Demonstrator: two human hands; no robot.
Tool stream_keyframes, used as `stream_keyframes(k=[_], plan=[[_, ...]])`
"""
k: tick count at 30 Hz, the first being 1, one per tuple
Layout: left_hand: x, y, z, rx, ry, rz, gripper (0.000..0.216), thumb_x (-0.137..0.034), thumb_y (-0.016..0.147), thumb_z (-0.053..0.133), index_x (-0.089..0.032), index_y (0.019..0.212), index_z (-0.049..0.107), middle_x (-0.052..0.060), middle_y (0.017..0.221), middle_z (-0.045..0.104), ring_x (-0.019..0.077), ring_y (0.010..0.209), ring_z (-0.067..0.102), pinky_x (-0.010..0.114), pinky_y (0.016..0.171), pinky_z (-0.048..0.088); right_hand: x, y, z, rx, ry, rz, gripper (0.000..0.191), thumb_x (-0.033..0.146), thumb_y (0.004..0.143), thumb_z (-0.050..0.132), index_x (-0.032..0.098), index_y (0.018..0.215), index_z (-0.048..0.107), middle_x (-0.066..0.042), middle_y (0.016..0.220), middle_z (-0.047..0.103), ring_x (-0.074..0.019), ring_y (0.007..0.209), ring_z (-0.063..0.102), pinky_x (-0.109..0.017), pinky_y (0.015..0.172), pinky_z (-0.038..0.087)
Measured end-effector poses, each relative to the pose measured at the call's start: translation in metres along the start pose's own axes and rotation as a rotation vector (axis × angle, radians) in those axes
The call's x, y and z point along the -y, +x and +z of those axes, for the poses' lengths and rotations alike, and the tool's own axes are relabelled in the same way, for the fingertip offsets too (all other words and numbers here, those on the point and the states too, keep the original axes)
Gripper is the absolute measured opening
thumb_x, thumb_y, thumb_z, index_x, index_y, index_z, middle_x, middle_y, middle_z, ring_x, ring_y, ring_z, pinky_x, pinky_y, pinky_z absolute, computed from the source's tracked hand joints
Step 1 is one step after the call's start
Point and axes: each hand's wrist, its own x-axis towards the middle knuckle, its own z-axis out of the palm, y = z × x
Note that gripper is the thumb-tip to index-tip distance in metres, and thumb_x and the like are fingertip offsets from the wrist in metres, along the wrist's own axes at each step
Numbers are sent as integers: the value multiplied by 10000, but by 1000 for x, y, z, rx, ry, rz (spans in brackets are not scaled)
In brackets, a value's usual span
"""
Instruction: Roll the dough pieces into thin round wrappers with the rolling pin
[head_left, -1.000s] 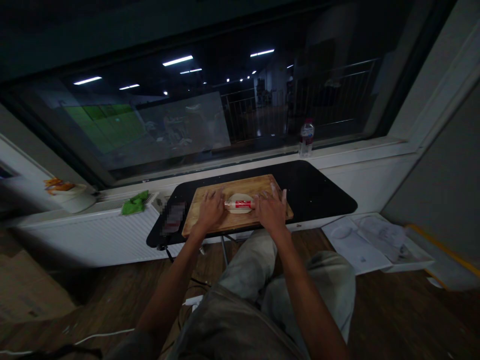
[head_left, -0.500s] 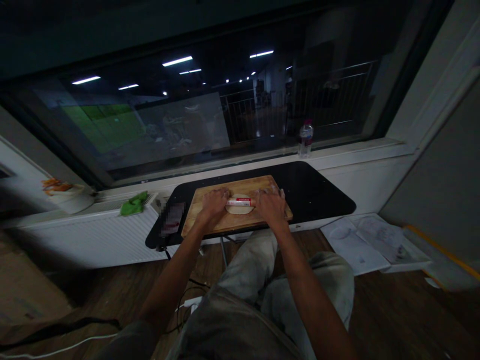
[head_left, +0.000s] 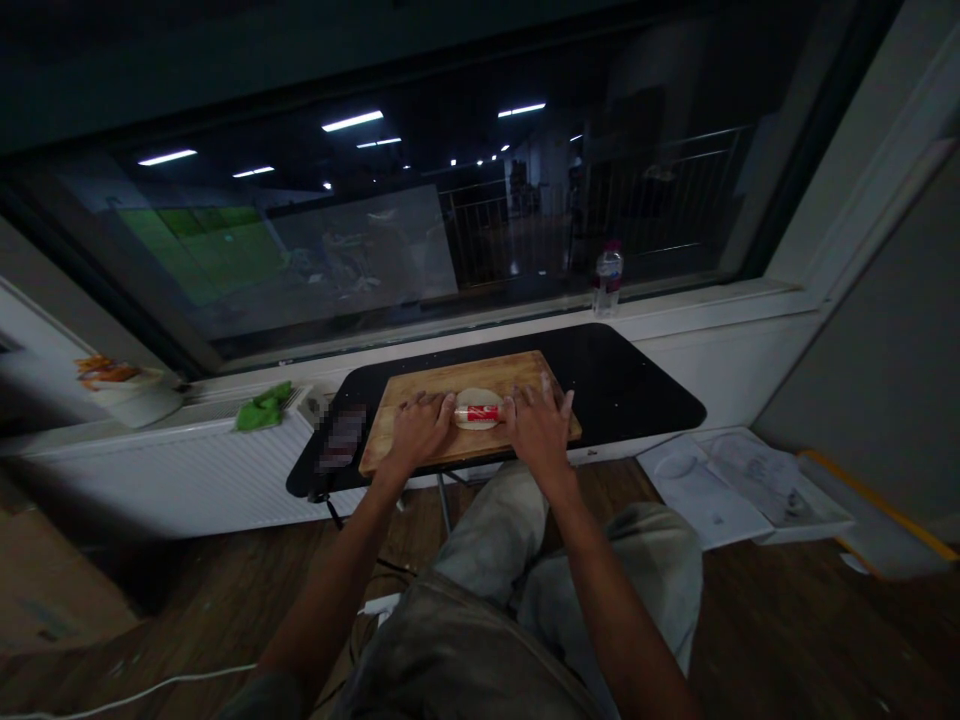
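From the head camera, a black table [head_left: 637,385] with rounded corners stands below a wide window [head_left: 390,240], and a wooden board [head_left: 405,392] lies on it left of the middle, its near edge close along the table's near edge. A rolling pin [head_left: 480,412] with a red and white label lies crosswise over a pale round of dough [head_left: 476,396], near the middle of the board. The left hand [head_left: 421,428] rests palm down over the pin's left end, thumb beside the label; how tightly its fingers close cannot be told. The right hand [head_left: 538,428] lies over the pin's right end, fingers stretched and spread toward the board's right edge. By the table's left edge is a pixelated item [head_left: 343,437]. Past the table's far right corner, a clear bottle [head_left: 608,280] stands upright on the windowsill [head_left: 697,305]. Beyond the left edge, a green cloth [head_left: 264,407] lies on the radiator [head_left: 187,480], with a white pot [head_left: 142,398] farther left. White sheets [head_left: 701,490] lie low beside the near right corner.
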Motion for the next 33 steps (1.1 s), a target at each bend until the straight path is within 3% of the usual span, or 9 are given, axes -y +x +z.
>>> stream_keyframes(k=[4,8,15,25,33], plan=[[-1,-16,-1,-19,-76,-20,500,-404,1214,316,-244,1424,740,110,1420,777,295,1475,602,478,1241,487,2,-14,-4,-30,27,-3,495,327,1178,387,195,1542,696,-197,1534,717,-416,1656,367,-853,1312,82],[-5,-37,1,-75,-113,-34,511,-422,1210,323,-264,1448,748,104,1488,754,320,1542,562,545,1295,447,6,-31,-8,-58,43,-5,500,327,1177,399,213,1589,658,-199,1497,736,-424,1626,405,-883,1292,36],[-13,-69,9,-112,-83,-35,562,-459,1203,326,-333,1706,540,93,1749,541,371,1703,344,658,1317,396,9,-56,-13,-52,-12,-7,523,318,1180,389,236,1651,599,-192,1628,646,-416,1652,369,-861,1307,70],[-13,-48,8,-92,-55,-52,596,-467,1204,288,-384,1781,415,87,1835,411,405,1763,178,800,1293,348,10,-43,-5,-68,21,6,502,357,1181,415,239,1615,637,-204,1700,577,-427,1673,334,-893,1281,91],[-11,-38,5,-74,-63,-71,610,-462,1201,286,-349,1789,405,108,1845,386,438,1749,209,845,1262,355,10,-25,-5,-50,50,3,496,369,1178,415,227,1576,675,-209,1728,542,-442,1693,281,-902,1273,87]])
